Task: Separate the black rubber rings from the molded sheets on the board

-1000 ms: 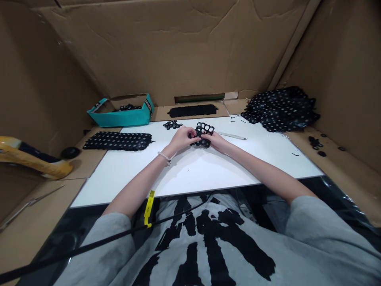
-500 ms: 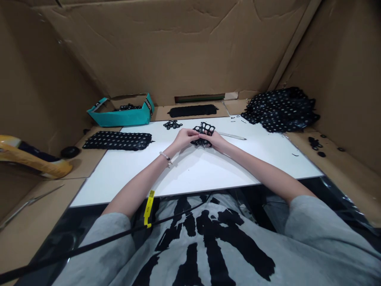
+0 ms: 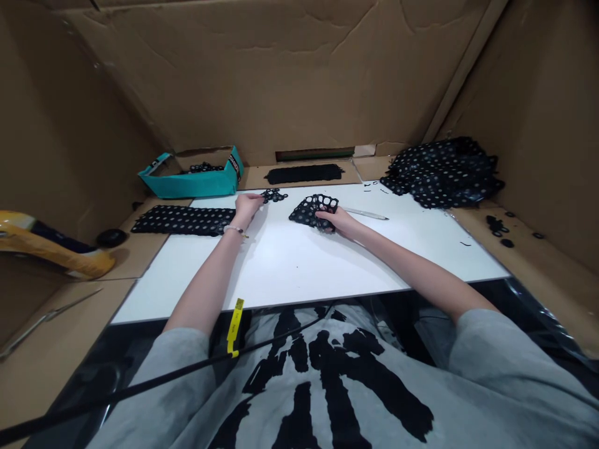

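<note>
My right hand (image 3: 340, 222) is closed on one end of a black perforated sheet (image 3: 305, 215), thumb on top. The sheet's round holes show the white board through them, and its other end spreads to the left. My left hand (image 3: 249, 208) is at the left edge of a small pile of black rings (image 3: 276, 195). Its fingertips are pinched together at the rings; whatever lies between them is too small to make out. Just left of that wrist lies a flat black strip with rows of holes (image 3: 182, 220), its right end partly covered by the hand.
A white board (image 3: 299, 274) lies inside cardboard walls. Around it are a teal box (image 3: 189, 185) holding black rings, a black strip (image 3: 304, 173), a heap of perforated black sheets (image 3: 444, 171), a white pen (image 3: 367, 214), tweezers (image 3: 49, 317) and a yellow-and-dark object (image 3: 51, 246).
My left hand has let go of the perforated sheet and moved left to the ring pile. My right hand keeps hold of the sheet, which now fans out to the left.
</note>
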The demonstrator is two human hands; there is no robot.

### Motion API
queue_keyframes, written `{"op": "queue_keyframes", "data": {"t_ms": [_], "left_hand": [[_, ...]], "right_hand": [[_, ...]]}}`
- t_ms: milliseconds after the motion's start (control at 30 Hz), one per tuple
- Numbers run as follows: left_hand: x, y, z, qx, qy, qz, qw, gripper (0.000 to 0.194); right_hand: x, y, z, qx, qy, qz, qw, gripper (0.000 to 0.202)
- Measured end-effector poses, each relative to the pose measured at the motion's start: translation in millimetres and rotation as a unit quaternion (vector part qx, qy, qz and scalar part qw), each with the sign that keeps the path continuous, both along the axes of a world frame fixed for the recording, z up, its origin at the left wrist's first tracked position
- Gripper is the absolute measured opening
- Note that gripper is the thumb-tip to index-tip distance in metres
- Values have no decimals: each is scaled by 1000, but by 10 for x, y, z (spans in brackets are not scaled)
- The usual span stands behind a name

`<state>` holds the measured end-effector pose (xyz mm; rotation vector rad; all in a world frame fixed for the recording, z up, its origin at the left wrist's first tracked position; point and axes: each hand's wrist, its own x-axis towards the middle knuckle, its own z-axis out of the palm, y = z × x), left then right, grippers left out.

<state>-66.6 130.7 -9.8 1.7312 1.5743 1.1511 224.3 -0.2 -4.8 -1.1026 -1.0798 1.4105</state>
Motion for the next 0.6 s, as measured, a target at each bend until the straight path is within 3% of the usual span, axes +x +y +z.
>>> {"op": "queue_keyframes", "data": {"t_ms": [133,200,400,500,600], "left_hand": [[79,58,-20,20,-78,46,996,61],[75,65,-3,36,-73,43,996,65],[-88,22,51,58,66,91,992,46],[-108,6,25,57,129,94,986,50],[-70,7,-26,21,184,58,981,59]], "right_hand": [[8,7,-16,1,-6,4,1000,29],[8,9,-14,-7,-17,-4,1000,25],[-10,-24,33,-23,-43,-8,999,19],[-18,-43,55,-22,-40,-12,999,23],[-23,-49,62,-24,-34,-6,999,24]]}}
